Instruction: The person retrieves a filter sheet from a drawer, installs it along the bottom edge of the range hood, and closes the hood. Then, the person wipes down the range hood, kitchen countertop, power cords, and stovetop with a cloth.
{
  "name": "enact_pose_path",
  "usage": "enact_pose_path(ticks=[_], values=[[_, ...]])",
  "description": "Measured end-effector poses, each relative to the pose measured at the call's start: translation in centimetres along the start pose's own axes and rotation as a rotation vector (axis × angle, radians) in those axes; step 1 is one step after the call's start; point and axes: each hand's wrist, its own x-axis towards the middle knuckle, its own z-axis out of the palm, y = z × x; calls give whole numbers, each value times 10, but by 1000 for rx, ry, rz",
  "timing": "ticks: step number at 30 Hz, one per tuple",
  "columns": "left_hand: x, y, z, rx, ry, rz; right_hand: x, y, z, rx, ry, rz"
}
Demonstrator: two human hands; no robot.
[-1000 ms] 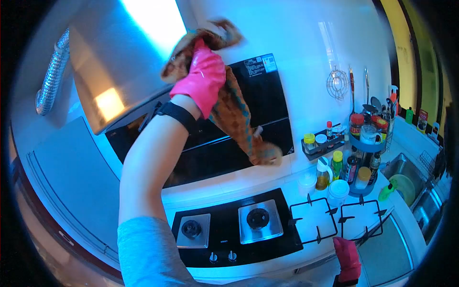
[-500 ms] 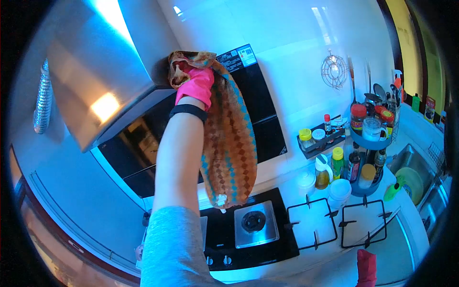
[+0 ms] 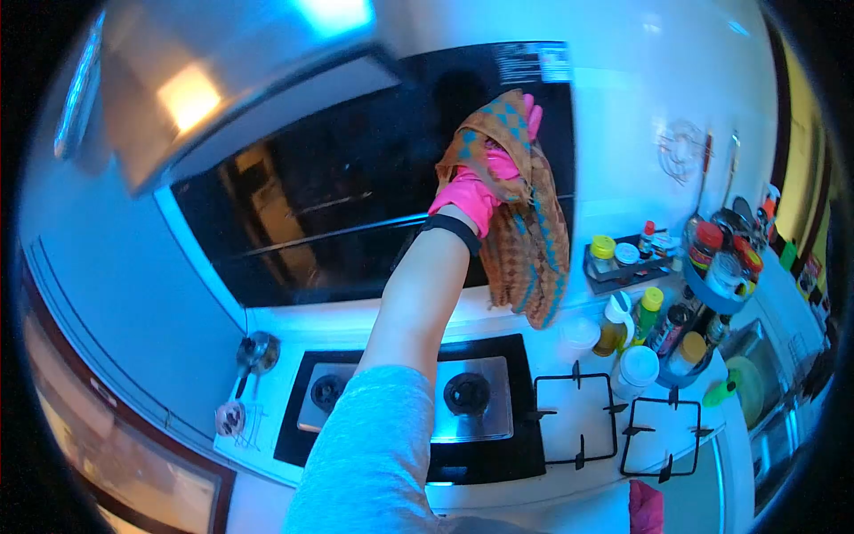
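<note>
Right grip (image 3: 647, 507): pink glove, cropped low; fingers open or closed, I cannot tell. Hob (image 3: 494, 405): black, on white tabletop (image 3: 294, 329). Left grip (image 3: 479, 190): pink glove, partly covered by brown checked cloth (image 3: 532, 258); clamping unclear. Cloth hangs before black panel (image 3: 356, 196).

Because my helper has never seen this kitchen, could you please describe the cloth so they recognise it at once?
Start at the black panel above the stove. Toward its right end, the cloth partly covers the gloved left hand. Brown with blue-green marks, it stands out from the dark panel and pink glove.
</note>
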Motion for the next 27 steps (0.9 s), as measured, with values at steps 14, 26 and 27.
enact_pose_path(ticks=[14,26,27], values=[[-252,-393,-188,539,227,-679,11,-112,62,-103,-148,-38],[-49,-169,-67,1289,-390,-1036,18,-141,84,-10,-201,-82],[-36,-139,-46,1202,-359,-1009,16,-134,83,-8,-195,-77]])
